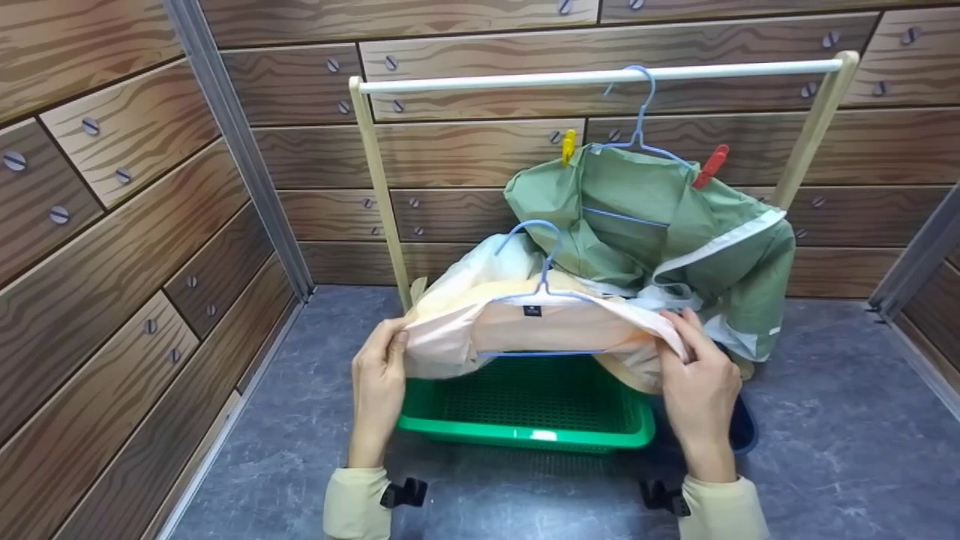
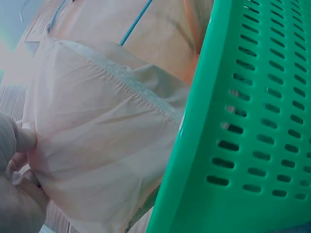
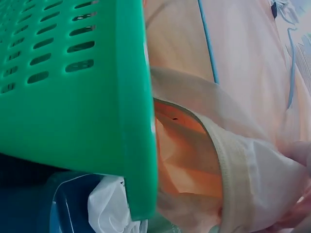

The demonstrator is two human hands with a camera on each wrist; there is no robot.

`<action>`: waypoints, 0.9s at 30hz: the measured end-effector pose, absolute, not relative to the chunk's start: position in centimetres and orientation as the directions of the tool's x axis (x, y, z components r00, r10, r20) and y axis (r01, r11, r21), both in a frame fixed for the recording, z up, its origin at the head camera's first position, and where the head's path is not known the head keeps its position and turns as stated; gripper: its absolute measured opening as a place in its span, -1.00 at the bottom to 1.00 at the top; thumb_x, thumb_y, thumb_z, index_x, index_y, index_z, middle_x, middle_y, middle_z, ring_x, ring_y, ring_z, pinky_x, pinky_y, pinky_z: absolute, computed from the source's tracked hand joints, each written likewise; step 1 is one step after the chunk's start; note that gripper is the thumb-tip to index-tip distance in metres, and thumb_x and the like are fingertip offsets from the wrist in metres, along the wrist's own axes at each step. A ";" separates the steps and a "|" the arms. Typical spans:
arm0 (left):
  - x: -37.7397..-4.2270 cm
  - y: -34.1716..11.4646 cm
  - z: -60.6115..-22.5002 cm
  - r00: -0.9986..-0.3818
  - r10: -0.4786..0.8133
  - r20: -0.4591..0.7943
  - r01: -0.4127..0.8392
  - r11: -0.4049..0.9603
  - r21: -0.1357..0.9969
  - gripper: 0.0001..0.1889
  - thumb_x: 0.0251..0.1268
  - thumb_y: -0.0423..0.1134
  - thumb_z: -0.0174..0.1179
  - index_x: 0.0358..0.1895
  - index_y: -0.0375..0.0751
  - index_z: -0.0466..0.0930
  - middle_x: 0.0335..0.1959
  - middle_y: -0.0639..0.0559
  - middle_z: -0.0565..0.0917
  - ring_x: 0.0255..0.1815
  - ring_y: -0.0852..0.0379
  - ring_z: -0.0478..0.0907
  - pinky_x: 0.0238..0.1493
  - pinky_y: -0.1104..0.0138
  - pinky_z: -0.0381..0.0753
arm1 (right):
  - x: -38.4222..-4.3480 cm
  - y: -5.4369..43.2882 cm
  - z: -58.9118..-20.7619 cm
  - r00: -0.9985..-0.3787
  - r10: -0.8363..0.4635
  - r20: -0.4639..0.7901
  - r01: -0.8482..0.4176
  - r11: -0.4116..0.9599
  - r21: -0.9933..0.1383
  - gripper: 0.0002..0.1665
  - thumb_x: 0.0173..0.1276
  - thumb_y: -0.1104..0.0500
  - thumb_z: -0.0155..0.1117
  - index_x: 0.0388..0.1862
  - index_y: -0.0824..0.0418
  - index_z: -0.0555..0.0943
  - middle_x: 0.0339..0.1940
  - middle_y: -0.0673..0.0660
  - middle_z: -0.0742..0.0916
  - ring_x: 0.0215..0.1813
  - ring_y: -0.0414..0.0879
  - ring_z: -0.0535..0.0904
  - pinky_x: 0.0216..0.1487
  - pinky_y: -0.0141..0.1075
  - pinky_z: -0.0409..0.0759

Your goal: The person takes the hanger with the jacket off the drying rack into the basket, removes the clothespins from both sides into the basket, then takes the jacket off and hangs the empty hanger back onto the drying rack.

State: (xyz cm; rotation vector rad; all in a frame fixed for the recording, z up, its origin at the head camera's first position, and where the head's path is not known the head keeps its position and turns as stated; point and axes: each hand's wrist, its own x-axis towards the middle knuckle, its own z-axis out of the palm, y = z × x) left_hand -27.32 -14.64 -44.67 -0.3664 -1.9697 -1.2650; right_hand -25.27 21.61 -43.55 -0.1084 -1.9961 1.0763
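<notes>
A pale pink-and-cream jacket [image 1: 540,326] is spread around a blue hanger [image 1: 540,353], whose hook points up. My left hand [image 1: 381,375] pinches the jacket's left front edge between thumb and fingers. At the opposite side my right hand [image 1: 699,382] grips the other front edge. Between them the jacket stands open, showing its dark neck label [image 1: 532,310] and the hanger's lower bar. Directly below is a green basket [image 1: 525,435] with slotted walls. The right wrist view shows an orange lining [image 3: 189,160] behind the zip edge.
Behind, a green jacket [image 1: 622,180] hangs on a rack's white rail [image 1: 487,81] by another blue hanger. A yellow clothespin [image 1: 568,146] and a red clothespin [image 1: 711,166] clip its shoulders. A navy basin [image 1: 744,427] stands right of the basket, with white cloth [image 3: 109,204] by it.
</notes>
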 end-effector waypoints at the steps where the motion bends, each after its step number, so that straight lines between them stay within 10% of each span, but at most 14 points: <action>1: -27.3 -14.8 -44.7 -0.680 -0.154 0.717 0.589 0.468 0.659 -0.83 0.47 -0.27 0.10 -0.06 -0.07 0.68 -0.09 0.10 0.69 -0.02 0.21 0.58 -0.04 0.33 0.49 | -25.3 21.6 -43.6 -0.626 0.430 0.650 -0.305 0.633 -0.712 -0.74 0.27 0.22 0.37 -0.05 0.08 0.78 0.08 0.13 0.71 0.14 -0.04 0.62 0.09 -0.03 0.50; 8: -27.1 -15.0 -44.5 -0.684 -0.150 0.714 0.581 0.480 0.657 -0.85 0.47 -0.26 0.09 -0.10 -0.09 0.67 -0.16 0.16 0.67 -0.09 0.23 0.58 -0.08 0.34 0.50 | -25.0 21.7 -43.9 -0.577 0.466 0.670 -0.279 0.659 -0.698 -0.75 0.33 0.18 0.35 -0.03 0.13 0.77 -0.05 0.03 0.77 -0.01 -0.05 0.67 -0.04 -0.19 0.48; 17: -27.5 -15.6 -44.3 -0.628 -0.120 0.769 0.596 0.562 0.574 -0.90 0.42 -0.32 0.13 -0.20 -0.10 0.66 -0.29 0.15 0.63 -0.26 0.21 0.54 -0.21 0.29 0.49 | -25.1 22.5 -43.5 -0.603 0.464 0.649 -0.311 0.612 -0.727 -0.84 0.35 0.27 0.30 -0.15 0.18 0.77 -0.48 0.10 0.74 -0.71 -0.22 0.37 -0.52 -0.43 0.31; 22: -27.8 -15.3 -44.7 -0.602 -0.067 0.796 0.609 0.607 0.511 -0.93 0.37 -0.34 0.18 -0.24 -0.15 0.66 -0.40 0.11 0.57 -0.39 0.20 0.46 -0.32 0.29 0.45 | -25.1 23.2 -43.3 -0.689 0.524 0.501 -0.313 0.407 -0.858 -0.82 0.33 0.31 0.29 -0.14 0.25 0.76 -0.61 0.08 0.68 -0.81 -0.26 0.26 -0.70 -0.45 0.26; 27: -27.8 -15.0 -44.8 -0.596 -0.067 0.800 0.599 0.627 0.498 -0.94 0.36 -0.33 0.19 -0.25 -0.16 0.65 -0.44 0.09 0.54 -0.40 0.14 0.48 -0.23 0.22 0.42 | -25.5 23.6 -43.1 -0.788 0.529 0.313 -0.364 0.010 -0.932 -0.78 0.31 0.42 0.25 -0.09 0.48 0.68 -0.43 0.10 0.75 -0.45 -0.22 0.59 -0.34 -0.48 0.56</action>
